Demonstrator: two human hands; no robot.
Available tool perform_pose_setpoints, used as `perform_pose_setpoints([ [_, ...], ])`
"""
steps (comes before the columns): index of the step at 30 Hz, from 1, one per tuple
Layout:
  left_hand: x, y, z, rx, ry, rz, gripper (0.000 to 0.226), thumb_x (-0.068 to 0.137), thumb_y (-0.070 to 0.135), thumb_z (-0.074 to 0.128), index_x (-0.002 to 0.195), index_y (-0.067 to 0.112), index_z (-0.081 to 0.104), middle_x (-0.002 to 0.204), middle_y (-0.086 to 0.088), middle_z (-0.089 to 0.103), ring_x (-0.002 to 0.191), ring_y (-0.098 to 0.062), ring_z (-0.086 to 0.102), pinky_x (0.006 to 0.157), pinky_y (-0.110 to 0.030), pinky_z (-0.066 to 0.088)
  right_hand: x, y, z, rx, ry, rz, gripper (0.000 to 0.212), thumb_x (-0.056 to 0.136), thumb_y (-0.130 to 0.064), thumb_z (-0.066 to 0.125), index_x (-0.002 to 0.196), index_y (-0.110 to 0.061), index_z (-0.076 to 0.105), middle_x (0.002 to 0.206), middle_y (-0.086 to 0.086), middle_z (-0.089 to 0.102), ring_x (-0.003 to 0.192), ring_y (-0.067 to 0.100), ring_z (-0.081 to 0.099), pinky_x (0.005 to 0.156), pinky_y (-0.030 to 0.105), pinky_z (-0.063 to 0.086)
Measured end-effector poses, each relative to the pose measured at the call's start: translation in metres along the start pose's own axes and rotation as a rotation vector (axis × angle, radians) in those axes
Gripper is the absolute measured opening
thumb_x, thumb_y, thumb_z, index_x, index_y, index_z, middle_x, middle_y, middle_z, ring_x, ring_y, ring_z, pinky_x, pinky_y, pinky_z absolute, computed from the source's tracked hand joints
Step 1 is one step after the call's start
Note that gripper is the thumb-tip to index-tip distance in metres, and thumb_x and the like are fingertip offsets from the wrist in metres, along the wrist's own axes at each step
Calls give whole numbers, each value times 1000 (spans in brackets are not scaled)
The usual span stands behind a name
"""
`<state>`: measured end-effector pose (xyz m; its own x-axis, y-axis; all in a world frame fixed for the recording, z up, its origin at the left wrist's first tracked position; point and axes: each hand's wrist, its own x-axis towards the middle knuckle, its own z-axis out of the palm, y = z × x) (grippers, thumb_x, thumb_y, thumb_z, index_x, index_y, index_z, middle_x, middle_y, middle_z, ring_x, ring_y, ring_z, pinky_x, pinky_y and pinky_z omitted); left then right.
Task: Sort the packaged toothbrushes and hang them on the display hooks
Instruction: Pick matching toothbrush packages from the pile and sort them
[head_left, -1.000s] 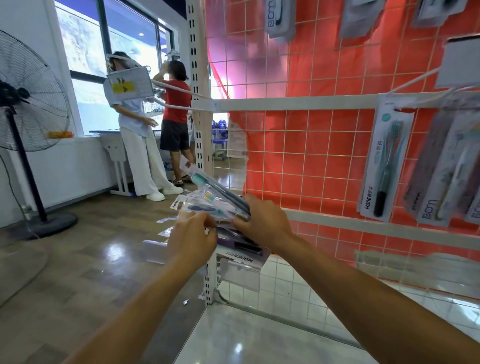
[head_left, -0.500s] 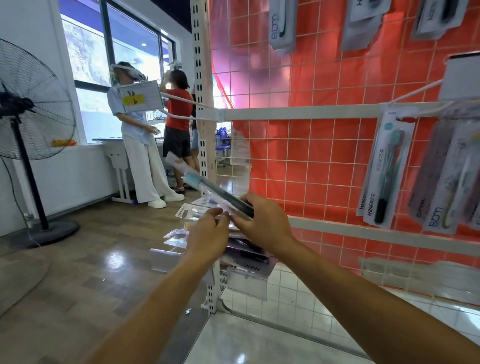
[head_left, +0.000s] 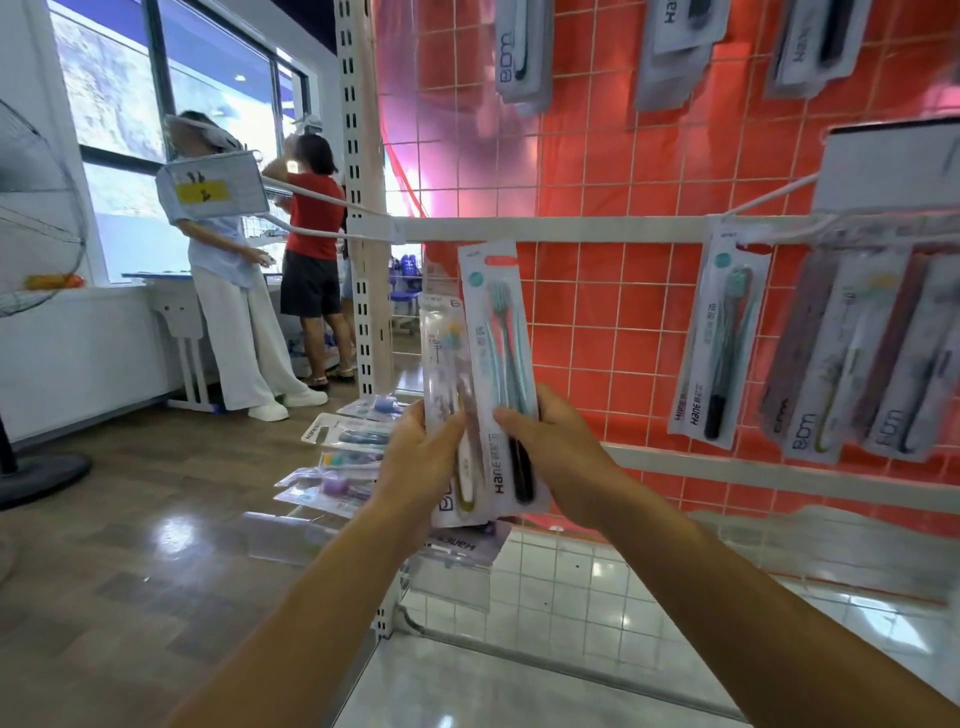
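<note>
packs of toothbrushes stand nearly upright between the person's two hands, long axis running from about 6 o'clock at the grip up to 12 o'clock at the hang holes. the right hand (head_left: 558, 447) pinches the lower end of the teal pack (head_left: 498, 364), thumb on its printed face, while the left hand (head_left: 421, 457) grips the lower part of the yellow-handled pack (head_left: 447, 415) just beside it, the two packs overlapping. a matching teal pack on the hook (head_left: 719, 338) hangs at about 2 o'clock from the hands, under the white rail (head_left: 571, 228), and the hook wire (head_left: 769, 195) reaches out towards the viewer there. the right hand looks the nearer to it, so carrying the teal pack over is probably its job, with the hang hole already uppermost. more loose packs (head_left: 337, 457) lie fanned out at 9 o'clock of the left hand, on what cannot be told. against the frame half a second ago, the teal pack has swung from a slant pointing up-left, towards 10 o'clock, to almost vertical, and both hands have risen with it; the yellow-handled pack is now raised alongside rather than lying low in the pile.
</note>
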<state>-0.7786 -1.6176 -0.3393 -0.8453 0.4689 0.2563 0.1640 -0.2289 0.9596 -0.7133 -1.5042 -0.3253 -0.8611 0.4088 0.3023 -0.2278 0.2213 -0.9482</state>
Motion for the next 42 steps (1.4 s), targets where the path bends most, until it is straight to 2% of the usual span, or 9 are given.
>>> perform_pose_setpoints([
  [3, 1, -2, 5, -84, -27, -19, 17, 97, 22, 53, 113, 20, 57, 98, -13, 73, 87, -30, 72, 77, -51, 58, -3, 5, -16, 7, 3, -1, 26, 93, -10, 55, 114, -26, 56, 104, 3, 67, 96, 19, 66, 85, 40, 56],
  [7, 1, -8, 18, -102, -41, -30, 19, 98, 20, 51, 115, 18, 57, 101, -14, 72, 91, -33, 70, 80, -53, 57, -11, 7, -28, 26, 9, -3, 22, 92, -9, 57, 98, -30, 58, 96, 1, 69, 89, 16, 69, 82, 39, 57],
  [10, 0, -10, 29, -98, -82, 17, 27, 95, 19, 56, 122, 19, 55, 104, -12, 72, 93, -31, 71, 81, -52, 57, -17, 6, -34, 10, 32, -17, 21, 92, -10, 57, 103, -27, 59, 99, 3, 70, 91, 19, 69, 83, 40, 58],
  [15, -4, -13, 50, -49, -99, 88, 31, 82, 12, 72, 107, 23, 57, 92, -1, 73, 77, -14, 73, 61, -30, 59, -28, 4, -51, 25, 90, -31, 23, 93, -10, 57, 113, -21, 59, 102, 3, 70, 92, 16, 69, 79, 32, 59],
  [26, -10, -16, 81, 14, -120, 110, 33, 79, 11, 75, 103, 22, 56, 93, -1, 71, 76, -10, 72, 61, -25, 58, -54, 1, -75, 72, 190, -24, 19, 99, -30, 44, 97, -24, 62, 78, -7, 71, 75, 9, 70, 67, 26, 58],
  [29, -16, -15, 87, -2, -158, 132, 32, 79, 10, 74, 103, 23, 56, 92, 1, 71, 76, -8, 71, 57, -19, 55, -62, 1, -79, 28, 235, -72, 19, 99, -28, 44, 99, -22, 62, 88, -2, 71, 83, 15, 70, 73, 32, 60],
  [33, -23, -10, 95, -17, -208, 163, 35, 79, 11, 75, 107, 20, 57, 95, 0, 72, 82, -14, 72, 65, -29, 60, -72, 3, -83, -126, 332, -218, 16, 98, -20, 47, 109, -12, 56, 101, 10, 66, 88, 19, 69, 74, 37, 60],
  [37, -31, -3, 104, -47, -224, 194, 27, 82, 16, 71, 105, 22, 58, 95, 0, 72, 85, -18, 72, 73, -40, 60, -83, -3, -89, -136, 452, -349, 7, 98, -12, 46, 101, -13, 53, 87, 13, 62, 72, 19, 65, 60, 26, 57],
  [42, -40, 5, 117, -73, -271, 197, 25, 84, 25, 67, 107, 22, 58, 94, -1, 72, 83, -17, 73, 70, -37, 60, -95, -15, -100, -170, 593, -449, 7, 95, -15, 47, 89, -14, 51, 72, 17, 52, 59, 36, 51, 52, 44, 53],
])
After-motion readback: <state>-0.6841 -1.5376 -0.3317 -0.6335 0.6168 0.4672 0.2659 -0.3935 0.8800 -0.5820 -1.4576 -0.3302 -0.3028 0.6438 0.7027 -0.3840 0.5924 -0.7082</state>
